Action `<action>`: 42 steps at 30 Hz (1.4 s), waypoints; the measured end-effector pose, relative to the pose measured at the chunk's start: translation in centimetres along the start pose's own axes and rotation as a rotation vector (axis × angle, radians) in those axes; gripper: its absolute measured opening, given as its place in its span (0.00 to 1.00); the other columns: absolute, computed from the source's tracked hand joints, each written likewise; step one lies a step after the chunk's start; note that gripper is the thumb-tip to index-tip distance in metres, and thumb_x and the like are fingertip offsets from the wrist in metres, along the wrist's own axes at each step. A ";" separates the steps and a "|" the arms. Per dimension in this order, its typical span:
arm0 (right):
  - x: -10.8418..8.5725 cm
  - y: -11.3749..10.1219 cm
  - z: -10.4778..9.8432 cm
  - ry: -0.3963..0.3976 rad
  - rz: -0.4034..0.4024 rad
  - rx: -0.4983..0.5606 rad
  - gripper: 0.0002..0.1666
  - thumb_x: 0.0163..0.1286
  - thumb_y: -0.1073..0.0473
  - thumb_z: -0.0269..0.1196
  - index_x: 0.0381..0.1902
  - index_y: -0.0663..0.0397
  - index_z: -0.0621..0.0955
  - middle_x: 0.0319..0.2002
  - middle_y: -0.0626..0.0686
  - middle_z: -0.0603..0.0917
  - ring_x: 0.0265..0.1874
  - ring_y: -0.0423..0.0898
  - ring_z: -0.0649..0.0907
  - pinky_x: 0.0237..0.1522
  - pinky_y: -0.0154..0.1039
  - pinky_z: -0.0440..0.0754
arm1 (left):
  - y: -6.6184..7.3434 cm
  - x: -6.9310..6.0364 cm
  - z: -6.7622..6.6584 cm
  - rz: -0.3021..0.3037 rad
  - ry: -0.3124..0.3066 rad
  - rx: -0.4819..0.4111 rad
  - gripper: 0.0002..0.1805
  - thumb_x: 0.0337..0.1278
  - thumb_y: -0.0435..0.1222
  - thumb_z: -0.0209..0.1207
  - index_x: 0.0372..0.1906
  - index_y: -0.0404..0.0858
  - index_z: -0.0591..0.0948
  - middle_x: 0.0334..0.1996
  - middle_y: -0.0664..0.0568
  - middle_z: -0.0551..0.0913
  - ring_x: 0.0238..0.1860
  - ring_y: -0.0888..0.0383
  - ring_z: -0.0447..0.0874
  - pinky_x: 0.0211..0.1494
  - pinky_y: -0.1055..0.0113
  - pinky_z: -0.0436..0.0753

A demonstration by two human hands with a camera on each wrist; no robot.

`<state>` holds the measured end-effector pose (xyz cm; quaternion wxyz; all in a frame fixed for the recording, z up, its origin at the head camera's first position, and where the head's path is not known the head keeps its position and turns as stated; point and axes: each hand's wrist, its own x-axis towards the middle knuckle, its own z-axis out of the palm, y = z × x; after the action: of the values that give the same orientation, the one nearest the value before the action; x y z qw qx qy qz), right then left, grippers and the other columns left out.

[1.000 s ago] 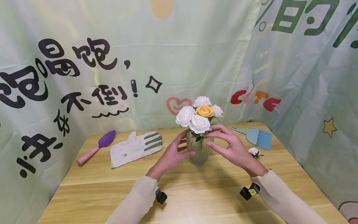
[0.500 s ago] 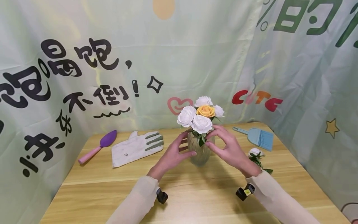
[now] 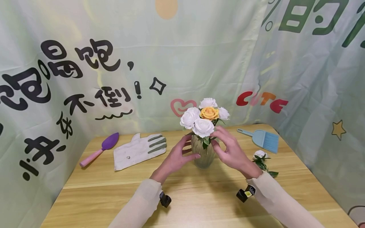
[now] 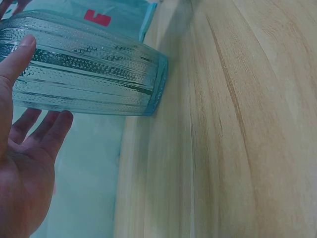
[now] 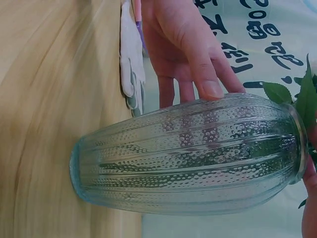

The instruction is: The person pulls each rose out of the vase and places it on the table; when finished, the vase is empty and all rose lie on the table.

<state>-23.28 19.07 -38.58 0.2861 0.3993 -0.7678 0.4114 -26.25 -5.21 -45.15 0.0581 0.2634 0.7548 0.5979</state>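
A ribbed clear glass vase (image 3: 203, 156) stands upright on the table, with several white roses (image 3: 203, 127) and one yellow rose (image 3: 209, 113) in it. My left hand (image 3: 178, 155) holds the vase from the left side. Its thumb lies on the glass in the left wrist view, and the other fingers reach behind the vase (image 4: 89, 69). At the right of the rim, my right hand (image 3: 232, 152) pinches the front white rose just under its bloom, by the green leaves (image 5: 304, 94). The exact fingertip contact is partly hidden.
At the left lie a purple trowel (image 3: 109, 141) with a pink handle and a white work glove (image 3: 131, 155). A blue dustpan with a brush (image 3: 264, 141) lies back right. One loose white rose (image 3: 260, 154) is beside my right wrist. Printed cloth (image 3: 182, 63) encloses the table.
My right hand's fingers have drawn in closer to the stems at the rim. The front white rose shifted slightly right, then back left. My left hand has kept its place on the vase.
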 end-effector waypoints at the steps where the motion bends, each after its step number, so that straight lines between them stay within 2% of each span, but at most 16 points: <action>1: 0.0 0.0 0.1 0.001 -0.016 -0.005 0.21 0.67 0.83 0.60 0.50 0.60 0.86 0.57 0.60 0.86 0.58 0.45 0.82 0.63 0.25 0.78 | 0.0 0.0 0.0 0.001 0.000 -0.002 0.47 0.68 0.43 0.75 0.85 0.54 0.62 0.81 0.55 0.68 0.79 0.46 0.72 0.80 0.48 0.81; 5: 0.3 0.1 0.2 0.025 -0.049 -0.001 0.21 0.66 0.86 0.60 0.48 0.63 0.87 0.52 0.61 0.87 0.54 0.46 0.82 0.57 0.26 0.79 | 0.0 0.0 0.0 0.012 0.000 -0.006 0.49 0.69 0.42 0.74 0.87 0.53 0.60 0.83 0.54 0.66 0.79 0.44 0.72 0.80 0.46 0.81; 9: 0.5 -0.1 0.1 0.084 0.010 0.063 0.18 0.70 0.86 0.60 0.48 0.67 0.87 0.51 0.60 0.87 0.56 0.37 0.82 0.54 0.23 0.81 | 0.0 0.0 0.0 -0.002 -0.002 0.003 0.50 0.68 0.44 0.75 0.87 0.56 0.60 0.83 0.55 0.66 0.79 0.45 0.73 0.79 0.47 0.81; 13: 0.9 -0.6 0.1 0.146 0.084 0.159 0.20 0.70 0.86 0.62 0.56 0.70 0.85 0.59 0.54 0.86 0.63 0.36 0.82 0.62 0.24 0.85 | 0.0 0.0 0.0 -0.017 0.001 0.002 0.49 0.67 0.46 0.76 0.86 0.58 0.60 0.82 0.57 0.66 0.79 0.46 0.72 0.80 0.48 0.80; 17: 1.4 -1.1 0.0 0.216 0.131 0.226 0.23 0.70 0.86 0.62 0.60 0.73 0.82 0.61 0.43 0.83 0.59 0.37 0.84 0.66 0.29 0.86 | -0.1 0.0 0.0 -0.014 0.003 -0.006 0.49 0.67 0.44 0.76 0.85 0.58 0.61 0.82 0.56 0.67 0.80 0.46 0.72 0.80 0.44 0.79; 21: 1.8 -1.4 -0.3 0.268 0.177 0.257 0.24 0.70 0.85 0.62 0.63 0.76 0.79 0.57 0.38 0.85 0.55 0.36 0.87 0.65 0.30 0.87 | -0.1 0.0 0.1 -0.007 0.001 -0.010 0.48 0.67 0.43 0.76 0.85 0.56 0.62 0.82 0.53 0.67 0.80 0.44 0.71 0.80 0.41 0.79; 24: 2.3 -1.5 -0.9 0.317 0.198 0.305 0.20 0.71 0.85 0.63 0.60 0.79 0.79 0.53 0.39 0.88 0.52 0.36 0.89 0.61 0.29 0.89 | -0.2 -0.1 0.1 -0.005 0.000 -0.008 0.48 0.67 0.44 0.76 0.85 0.56 0.62 0.82 0.52 0.67 0.80 0.43 0.71 0.80 0.42 0.79; 29: 3.6 -1.7 -2.3 0.420 0.165 0.413 0.11 0.72 0.83 0.62 0.51 0.85 0.79 0.49 0.45 0.92 0.46 0.40 0.92 0.55 0.30 0.92 | -0.3 -0.1 0.0 -0.019 0.007 0.005 0.47 0.67 0.45 0.76 0.84 0.58 0.63 0.81 0.52 0.69 0.80 0.44 0.72 0.80 0.47 0.81; 35: 4.9 -2.4 -4.6 0.551 0.136 0.443 0.09 0.73 0.81 0.63 0.50 0.81 0.83 0.48 0.51 0.93 0.42 0.43 0.93 0.53 0.33 0.93 | -0.2 -0.1 0.0 -0.023 0.010 0.007 0.49 0.66 0.43 0.76 0.85 0.56 0.62 0.81 0.51 0.69 0.78 0.41 0.75 0.79 0.49 0.81; 38: 5.8 -2.7 -6.1 0.657 0.102 0.545 0.09 0.71 0.82 0.65 0.47 0.79 0.84 0.45 0.58 0.92 0.40 0.47 0.93 0.51 0.37 0.94 | -0.2 0.0 0.0 -0.022 0.007 -0.005 0.49 0.66 0.43 0.77 0.85 0.55 0.62 0.81 0.49 0.69 0.78 0.39 0.74 0.80 0.47 0.81; 42: 6.8 -2.9 -8.4 0.804 0.033 0.696 0.09 0.66 0.87 0.64 0.44 0.83 0.82 0.42 0.65 0.89 0.39 0.55 0.91 0.48 0.43 0.96 | -0.2 0.0 0.1 -0.028 0.006 -0.019 0.50 0.65 0.43 0.77 0.86 0.55 0.62 0.81 0.48 0.68 0.77 0.36 0.74 0.80 0.43 0.80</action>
<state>-23.41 22.79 -28.01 0.4018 0.2695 -0.4219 0.7668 -26.30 -5.16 -45.38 0.0667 0.2503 0.7530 0.6049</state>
